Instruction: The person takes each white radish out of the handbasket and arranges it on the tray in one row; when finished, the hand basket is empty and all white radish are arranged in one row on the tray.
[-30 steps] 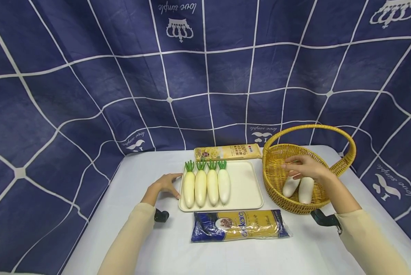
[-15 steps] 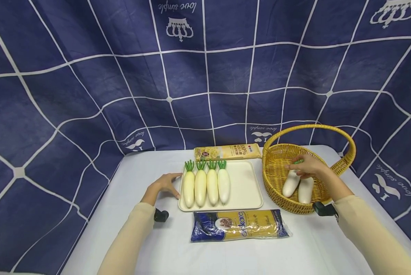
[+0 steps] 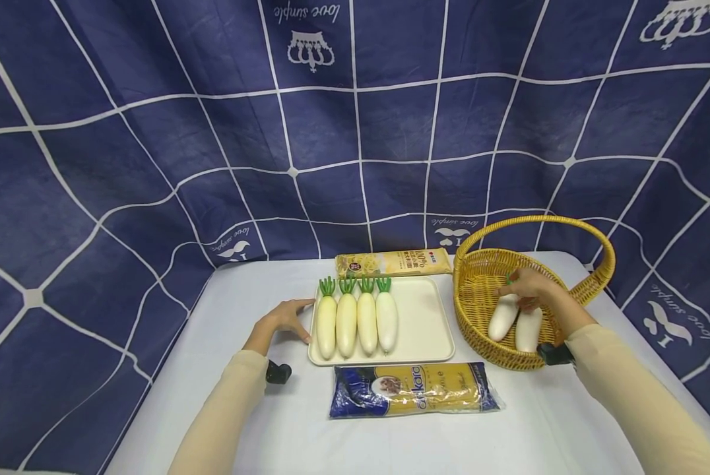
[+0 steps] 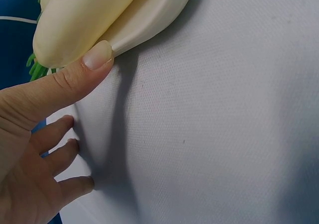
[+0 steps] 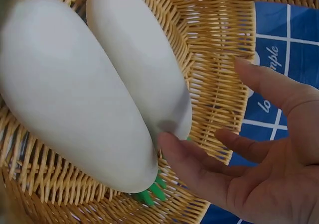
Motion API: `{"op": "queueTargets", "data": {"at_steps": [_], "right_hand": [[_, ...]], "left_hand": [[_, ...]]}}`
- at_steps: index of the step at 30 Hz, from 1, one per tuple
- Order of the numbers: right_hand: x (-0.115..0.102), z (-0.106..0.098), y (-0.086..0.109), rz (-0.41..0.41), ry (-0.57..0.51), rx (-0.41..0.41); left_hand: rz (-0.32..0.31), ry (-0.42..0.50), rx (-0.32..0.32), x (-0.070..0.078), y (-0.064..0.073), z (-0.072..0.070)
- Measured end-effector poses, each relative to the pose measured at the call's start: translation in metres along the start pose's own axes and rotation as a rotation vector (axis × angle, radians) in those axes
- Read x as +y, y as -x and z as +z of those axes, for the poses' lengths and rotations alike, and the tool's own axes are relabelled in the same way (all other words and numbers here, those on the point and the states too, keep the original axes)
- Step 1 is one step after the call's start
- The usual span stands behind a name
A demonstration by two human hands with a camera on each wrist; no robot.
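While basket wall [image 3: 497,354] rings two radishes [image 3: 503,320], packet [image 3: 411,390] lies before tray [image 3: 423,316].

My right grip [image 3: 527,288] has room to its left, over bare wicker in the basket [image 3: 475,297]; the handle [image 3: 539,218] arches beyond, and two white radishes [image 3: 502,320] block the near side. The tray [image 3: 423,316] has free room at right, but four radishes [image 3: 367,323] in a close row lie between that and my left grip [image 3: 282,318]. A noodle packet [image 3: 396,262] borders the tray's far edge, a pasta packet [image 3: 411,390] its near one.
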State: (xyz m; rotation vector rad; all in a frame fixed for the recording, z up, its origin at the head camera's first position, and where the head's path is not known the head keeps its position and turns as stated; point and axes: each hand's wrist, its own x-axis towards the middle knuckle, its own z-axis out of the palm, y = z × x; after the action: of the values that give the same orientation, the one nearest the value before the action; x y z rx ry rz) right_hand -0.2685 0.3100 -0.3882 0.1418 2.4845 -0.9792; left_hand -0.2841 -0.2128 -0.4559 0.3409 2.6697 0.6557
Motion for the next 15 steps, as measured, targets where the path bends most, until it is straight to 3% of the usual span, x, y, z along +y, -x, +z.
{"op": "queueTargets", "data": {"at_steps": [15], "right_hand": [[0.0, 0.003, -0.013, 0.067, 0.026, -0.062]], "left_hand": [[-0.006, 0.001, 0.002, 0.0, 0.0, 0.001]]}}
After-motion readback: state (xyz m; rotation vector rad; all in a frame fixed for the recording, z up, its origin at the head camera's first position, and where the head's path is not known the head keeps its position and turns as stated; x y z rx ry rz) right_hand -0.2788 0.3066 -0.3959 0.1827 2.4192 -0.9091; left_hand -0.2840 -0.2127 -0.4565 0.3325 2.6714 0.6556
